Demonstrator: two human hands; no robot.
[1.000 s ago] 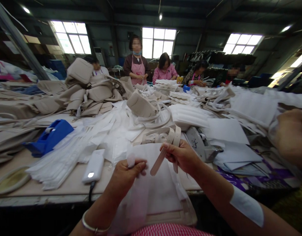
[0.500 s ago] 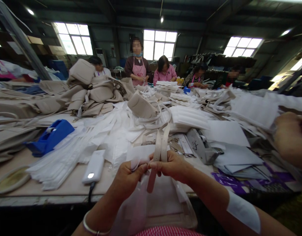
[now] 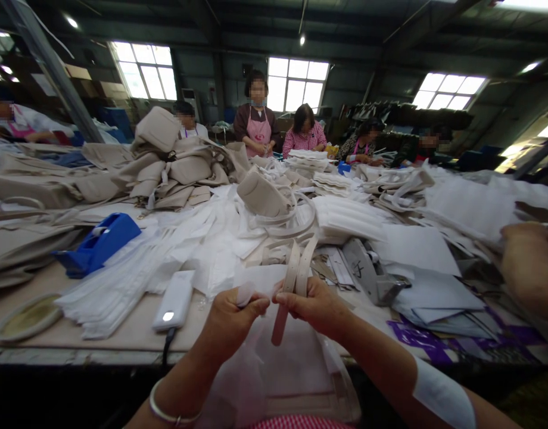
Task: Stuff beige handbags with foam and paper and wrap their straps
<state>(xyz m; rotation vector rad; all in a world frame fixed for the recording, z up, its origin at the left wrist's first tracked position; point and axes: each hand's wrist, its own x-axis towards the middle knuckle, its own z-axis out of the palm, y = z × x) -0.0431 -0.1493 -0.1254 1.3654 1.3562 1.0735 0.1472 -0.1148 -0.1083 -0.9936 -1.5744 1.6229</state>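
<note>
Over the surface's [image 3: 126, 325] near edge, the right hand [image 3: 307, 302] grips the strap [image 3: 292, 269]; the left hand [image 3: 240, 316] seems to pinch thin film [image 3: 244, 294], which could tear if pulled too strongly.

Straps [image 3: 292, 268] right of power bank [image 3: 176, 298], tape dispenser [image 3: 102, 243] left, bags [image 3: 190, 169] behind.

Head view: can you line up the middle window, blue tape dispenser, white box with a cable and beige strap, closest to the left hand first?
From the left hand:
1. Beige strap, just to its right, in the right hand.
2. White box, to its left.
3. Blue tape dispenser, farther left and back.
4. Middle window, far across the room.
</note>
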